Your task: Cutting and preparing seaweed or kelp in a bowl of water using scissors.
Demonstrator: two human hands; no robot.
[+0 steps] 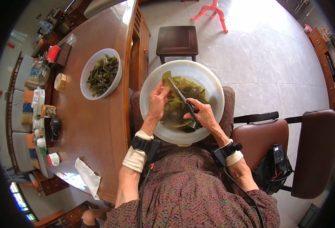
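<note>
A large translucent plastic basin [149, 114] rests on my lap, with green kelp [197, 92] in cloudy liquid inside. My left hand [157, 99] pinches a broad strip of kelp [166, 78] above the basin's far left part. Dark-handled scissors [184, 99] are in my right hand [203, 112], their blades pointing up and left against that strip. Whether the blades are fully closed, I cannot tell. To the left, on the wooden table, stands a smaller translucent plastic bowl [84, 81] filled with cut kelp pieces [103, 75].
The wooden table [99, 136] runs along my left, bearing a white cloth [88, 178], a mug [53, 159] and several jars and cups. Beyond the basin stands a dark wooden stool [177, 41]. A brown chair [261, 139] holding a black bag [273, 171] is at my right. Someone's knee [90, 216] shows at lower left.
</note>
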